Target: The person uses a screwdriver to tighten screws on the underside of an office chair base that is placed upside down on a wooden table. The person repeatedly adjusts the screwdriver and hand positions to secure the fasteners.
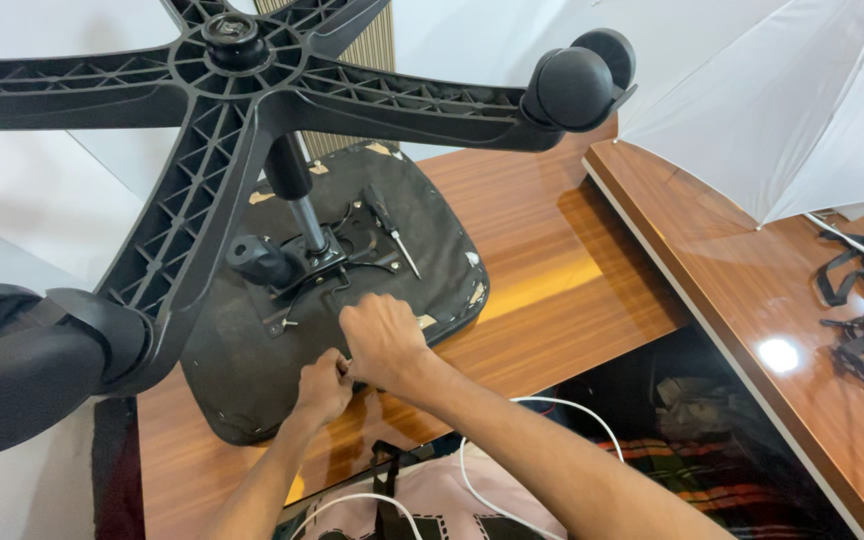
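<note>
Pinching something small, hidden, with both hands (352, 365) pressed together at near edge of upturned office chair seat (252, 390) on worktop (552, 260). Probably heavy, top-heavy; best gripped by stiff star base (202, 180) above hands.

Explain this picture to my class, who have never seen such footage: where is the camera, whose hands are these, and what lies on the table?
The one picture comes from a camera worn on a person's head, looking down at their own bare hands. An office chair lies upside down on a wooden table: its black seat underside faces up, and the star-shaped wheel base rises toward the camera. The left hand and right hand meet at the seat's near edge, pinching something too small to identify. A screwdriver rests on the seat. A white umbrella and black straps lie to the right.
</note>
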